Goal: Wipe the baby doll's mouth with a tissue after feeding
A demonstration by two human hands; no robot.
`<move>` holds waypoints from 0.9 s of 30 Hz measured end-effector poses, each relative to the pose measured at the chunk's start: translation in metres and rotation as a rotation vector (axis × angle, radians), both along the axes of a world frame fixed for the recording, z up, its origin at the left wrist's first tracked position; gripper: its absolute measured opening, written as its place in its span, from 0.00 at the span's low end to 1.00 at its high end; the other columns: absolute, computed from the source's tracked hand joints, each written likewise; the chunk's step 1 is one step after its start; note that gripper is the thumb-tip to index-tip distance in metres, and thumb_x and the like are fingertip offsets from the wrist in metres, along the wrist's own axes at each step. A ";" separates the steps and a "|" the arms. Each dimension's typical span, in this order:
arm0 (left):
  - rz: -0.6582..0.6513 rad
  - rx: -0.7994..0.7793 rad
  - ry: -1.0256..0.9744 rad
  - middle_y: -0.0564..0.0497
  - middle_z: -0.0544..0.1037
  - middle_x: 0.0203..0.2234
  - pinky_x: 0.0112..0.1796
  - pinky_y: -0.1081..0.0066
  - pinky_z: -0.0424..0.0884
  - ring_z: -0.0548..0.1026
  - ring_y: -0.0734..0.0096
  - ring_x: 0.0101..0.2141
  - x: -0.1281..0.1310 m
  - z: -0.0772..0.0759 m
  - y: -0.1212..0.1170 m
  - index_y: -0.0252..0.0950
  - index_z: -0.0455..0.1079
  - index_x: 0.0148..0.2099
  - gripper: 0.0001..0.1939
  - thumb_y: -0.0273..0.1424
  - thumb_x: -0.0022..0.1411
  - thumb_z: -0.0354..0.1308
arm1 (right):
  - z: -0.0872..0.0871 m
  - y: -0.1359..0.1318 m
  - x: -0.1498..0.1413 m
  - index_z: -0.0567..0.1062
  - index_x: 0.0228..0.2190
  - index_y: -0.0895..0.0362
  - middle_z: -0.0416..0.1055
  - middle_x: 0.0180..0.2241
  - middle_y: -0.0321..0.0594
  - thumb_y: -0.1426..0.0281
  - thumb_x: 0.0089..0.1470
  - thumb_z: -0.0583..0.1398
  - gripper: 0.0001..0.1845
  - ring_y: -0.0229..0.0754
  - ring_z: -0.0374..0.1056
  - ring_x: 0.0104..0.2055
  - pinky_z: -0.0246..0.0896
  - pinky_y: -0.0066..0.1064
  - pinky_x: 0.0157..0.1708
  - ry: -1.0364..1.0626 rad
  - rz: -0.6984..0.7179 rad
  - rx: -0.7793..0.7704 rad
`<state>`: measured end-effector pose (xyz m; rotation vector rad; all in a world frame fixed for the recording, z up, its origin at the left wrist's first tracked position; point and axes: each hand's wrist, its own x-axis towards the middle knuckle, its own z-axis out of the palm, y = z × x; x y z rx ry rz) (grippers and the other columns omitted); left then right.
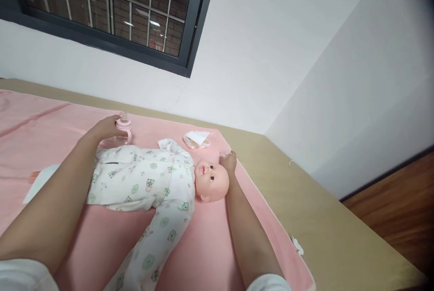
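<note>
My left hand point(106, 129) is closed around a baby bottle point(124, 124) with a pink collar, pink side handle and clear teat, held upright beyond the doll's body. A baby doll point(212, 181) lies on its back, head to the right, dressed in a white sleepsuit point(135, 178) with green bear prints. Just past the doll's head, my right hand point(229, 161) is closed low over the pink sheet. Something small and see-through shows at its fingers, too unclear to name. My right forearm runs close beside the head.
The pink sheet point(210, 245) covers much of the wooden surface point(288, 182). A clear plastic bag with a white paper point(198, 137) lies beyond the doll's shoulder. A white scrap point(297, 245) sits at the sheet's right edge. Walls and a barred window point(135, 6) stand behind.
</note>
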<state>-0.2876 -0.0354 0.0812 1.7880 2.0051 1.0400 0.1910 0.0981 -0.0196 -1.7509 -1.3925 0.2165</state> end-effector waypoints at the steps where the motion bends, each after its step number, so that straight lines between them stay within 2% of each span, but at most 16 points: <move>1: -0.001 -0.007 -0.009 0.54 0.77 0.30 0.31 0.70 0.67 0.74 0.62 0.33 0.004 0.004 -0.002 0.34 0.68 0.42 0.21 0.38 0.45 0.64 | 0.002 -0.002 -0.001 0.60 0.57 0.67 0.67 0.53 0.60 0.70 0.44 0.57 0.38 0.57 0.66 0.56 0.60 0.43 0.57 0.013 -0.009 -0.017; 5: -0.041 -0.006 -0.065 0.50 0.78 0.39 0.37 0.70 0.69 0.75 0.59 0.40 0.024 0.024 -0.009 0.33 0.69 0.47 0.23 0.36 0.48 0.62 | 0.011 -0.013 -0.006 0.62 0.56 0.65 0.66 0.54 0.58 0.70 0.44 0.58 0.36 0.57 0.64 0.57 0.58 0.42 0.58 0.054 -0.009 -0.041; 9: -0.101 0.042 -0.162 0.51 0.78 0.41 0.39 0.71 0.69 0.75 0.58 0.43 0.048 0.042 -0.015 0.34 0.70 0.48 0.23 0.34 0.48 0.62 | 0.024 -0.023 -0.009 0.63 0.56 0.64 0.66 0.55 0.58 0.68 0.45 0.60 0.35 0.55 0.64 0.57 0.58 0.41 0.58 0.180 0.008 -0.040; 12: -0.156 0.092 -0.175 0.50 0.78 0.43 0.40 0.70 0.70 0.75 0.57 0.44 0.065 0.051 -0.017 0.34 0.70 0.54 0.28 0.32 0.48 0.62 | 0.037 -0.028 -0.013 0.61 0.57 0.63 0.70 0.51 0.54 0.64 0.48 0.60 0.35 0.51 0.68 0.53 0.61 0.38 0.54 0.237 0.032 -0.022; 15: -0.225 0.142 -0.116 0.51 0.78 0.48 0.45 0.68 0.70 0.75 0.54 0.48 0.084 0.056 -0.018 0.39 0.67 0.61 0.35 0.32 0.47 0.61 | 0.053 -0.032 -0.020 0.61 0.56 0.62 0.71 0.50 0.52 0.61 0.48 0.61 0.35 0.48 0.70 0.49 0.64 0.36 0.51 0.355 0.106 0.060; 18: -0.302 0.193 -0.017 0.52 0.74 0.55 0.52 0.68 0.67 0.72 0.54 0.54 0.106 0.063 -0.025 0.42 0.65 0.63 0.38 0.31 0.48 0.60 | 0.075 -0.037 -0.034 0.63 0.53 0.60 0.71 0.50 0.51 0.60 0.46 0.63 0.35 0.45 0.70 0.48 0.64 0.36 0.51 0.530 0.248 0.135; 21: -0.376 0.220 0.076 0.52 0.68 0.61 0.56 0.66 0.63 0.67 0.53 0.59 0.128 0.070 -0.036 0.41 0.63 0.65 0.38 0.33 0.50 0.59 | 0.105 -0.052 -0.051 0.63 0.52 0.58 0.73 0.48 0.49 0.59 0.44 0.66 0.36 0.44 0.71 0.47 0.64 0.40 0.53 0.627 0.464 0.187; 27: -0.486 0.266 0.187 0.51 0.62 0.64 0.59 0.62 0.60 0.62 0.52 0.62 0.153 0.079 -0.058 0.42 0.54 0.70 0.40 0.35 0.55 0.57 | 0.163 -0.120 -0.087 0.59 0.57 0.49 0.70 0.52 0.46 0.51 0.47 0.66 0.40 0.46 0.69 0.54 0.63 0.44 0.56 0.601 0.921 0.273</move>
